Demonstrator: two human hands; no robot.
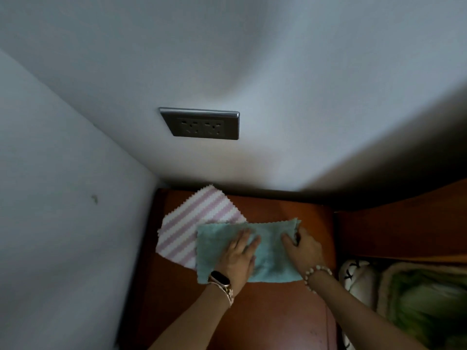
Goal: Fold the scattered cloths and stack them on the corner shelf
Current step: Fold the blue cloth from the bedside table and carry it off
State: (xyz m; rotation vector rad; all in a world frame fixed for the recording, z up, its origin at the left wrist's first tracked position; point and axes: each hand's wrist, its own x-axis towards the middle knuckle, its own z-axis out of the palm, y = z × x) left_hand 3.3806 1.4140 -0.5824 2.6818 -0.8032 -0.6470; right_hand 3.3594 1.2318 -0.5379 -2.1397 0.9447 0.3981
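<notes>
Nearest to me, two forearms are reaching in over the reddish-brown corner shelf (278, 311), the left wrist wearing a smartwatch (220, 278) and the right wrist a beaded bracelet (317, 272). The left hand (238, 258) is lying flat on the teal cloth (270, 256), fingers straight and spread, pressing it down against the wood. The right hand (302, 246) is curling its fingers round the cloth's right edge, pinching the fabric near the far right corner. The teal cloth is lying spread across the middle of the shelf, its left part overlapping a pink-and-white striped cloth (197, 223) that is sitting turned at an angle, closer to the corner. Off to the right, some pale and green bedding (417, 299) is showing beside a wooden panel. Farther back, a grey double wall socket (202, 123) is sitting on the white wall above the shelf.
</notes>
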